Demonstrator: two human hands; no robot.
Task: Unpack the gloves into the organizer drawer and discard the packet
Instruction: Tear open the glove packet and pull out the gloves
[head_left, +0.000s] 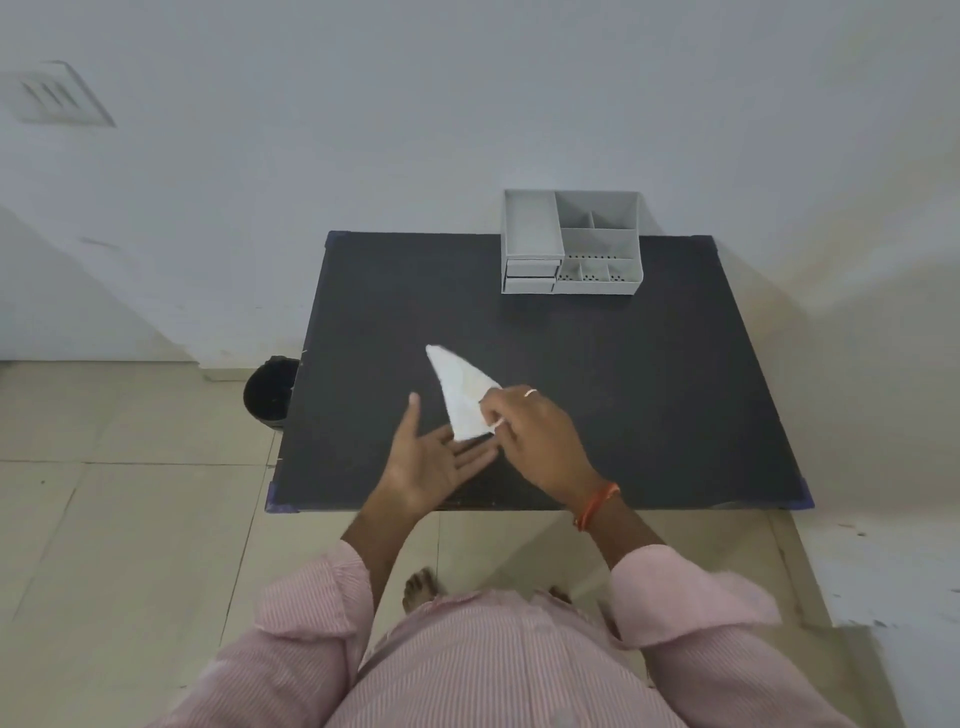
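Note:
A white glove packet (460, 391) is lifted over the near middle of the dark table (649, 395), one corner pointing away to the left. My right hand (535, 436) pinches its near right edge. My left hand (434, 457) lies palm up with fingers spread just below the packet's lower end; whether it touches the packet I cannot tell. The grey organizer (569, 241) stands at the table's far edge, with two shut drawers (530, 277) on its front left.
A black bin (270, 389) stands on the tiled floor beside the table's left edge. A white wall rises behind the table. My bare feet show under the near table edge.

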